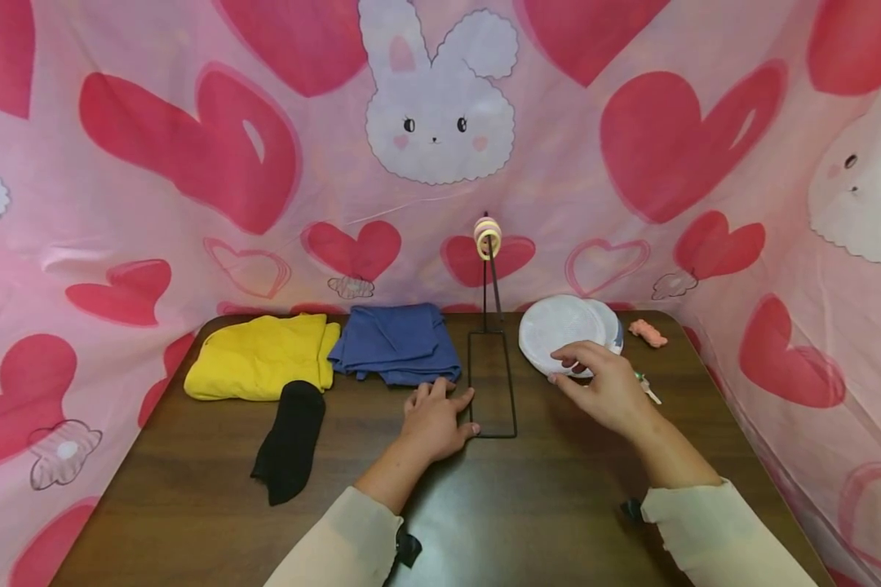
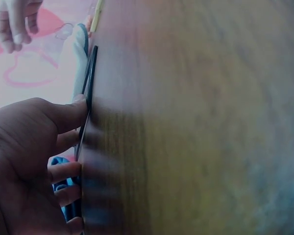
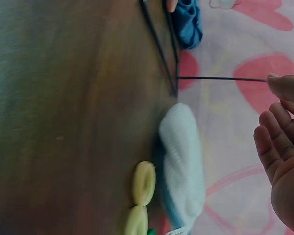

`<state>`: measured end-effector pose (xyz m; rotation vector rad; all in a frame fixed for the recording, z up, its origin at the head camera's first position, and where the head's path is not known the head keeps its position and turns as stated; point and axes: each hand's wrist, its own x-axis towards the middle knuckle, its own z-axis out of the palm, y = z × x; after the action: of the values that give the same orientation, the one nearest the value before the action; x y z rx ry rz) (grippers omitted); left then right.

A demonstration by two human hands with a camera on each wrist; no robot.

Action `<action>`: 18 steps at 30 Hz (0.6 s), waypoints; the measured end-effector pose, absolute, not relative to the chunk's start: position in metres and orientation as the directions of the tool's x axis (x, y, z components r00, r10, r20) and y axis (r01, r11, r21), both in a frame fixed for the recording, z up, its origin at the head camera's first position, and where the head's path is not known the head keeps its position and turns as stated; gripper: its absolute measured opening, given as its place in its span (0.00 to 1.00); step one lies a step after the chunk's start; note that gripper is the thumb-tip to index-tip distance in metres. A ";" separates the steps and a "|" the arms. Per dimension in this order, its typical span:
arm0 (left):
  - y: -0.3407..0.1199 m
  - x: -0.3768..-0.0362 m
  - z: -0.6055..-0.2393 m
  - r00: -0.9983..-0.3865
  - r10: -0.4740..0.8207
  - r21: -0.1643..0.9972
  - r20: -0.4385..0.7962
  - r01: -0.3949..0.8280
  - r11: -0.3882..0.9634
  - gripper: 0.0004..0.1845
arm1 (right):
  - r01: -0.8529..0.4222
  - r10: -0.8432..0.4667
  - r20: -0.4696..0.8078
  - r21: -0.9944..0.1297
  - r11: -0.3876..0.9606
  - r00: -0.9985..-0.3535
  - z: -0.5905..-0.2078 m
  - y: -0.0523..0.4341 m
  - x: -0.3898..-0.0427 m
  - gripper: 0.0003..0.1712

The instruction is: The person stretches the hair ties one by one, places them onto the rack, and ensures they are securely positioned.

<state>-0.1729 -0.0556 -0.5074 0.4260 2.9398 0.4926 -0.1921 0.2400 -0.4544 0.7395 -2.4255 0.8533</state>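
My left hand (image 1: 435, 420) rests on the tabletop with its fingers spread. Its thumb touches the wire base of a black stand (image 1: 511, 387), at the near left corner. On the stand's raised arm hang pink and yellow rings (image 1: 488, 238). My right hand (image 1: 605, 387) is in the air right of the stand, fingers loosely bent and thumb apart, holding nothing. Behind it lies a round white textured item (image 1: 558, 326) with a blue edge. Two yellow rings (image 3: 144, 183) lie on the table in the right wrist view; the right hand mostly hides them in the head view.
Folded yellow cloth (image 1: 257, 359) and folded blue cloth (image 1: 396, 342) lie at the back left. A black sock (image 1: 291, 440) is in front of them. Keys (image 1: 649, 390) and a small pink object (image 1: 648, 333) sit at the right. A pink printed curtain (image 1: 440, 204) surrounds the table's back and sides.
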 end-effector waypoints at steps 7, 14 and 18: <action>-0.055 -0.174 -0.509 -0.951 0.296 0.328 -0.086 0.254 0.910 0.36 | -0.556 -0.339 0.476 -0.451 0.698 -0.811 -0.474 0.256 -0.189 0.21; -0.056 -0.174 -0.509 -0.951 0.295 0.317 -0.092 0.253 0.914 0.36 | -0.435 -0.354 0.258 -0.435 0.788 -0.899 -0.487 0.275 -0.192 0.29; -0.056 -0.175 -0.510 -0.952 0.291 0.318 -0.098 0.247 0.915 0.36 | -0.415 -0.363 0.201 -0.401 0.817 -0.910 -0.490 0.282 -0.196 0.31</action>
<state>-0.1748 -0.0556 -0.5098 0.4145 2.9328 0.4597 -0.1957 0.2823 -0.4904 0.6194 -2.8833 0.6771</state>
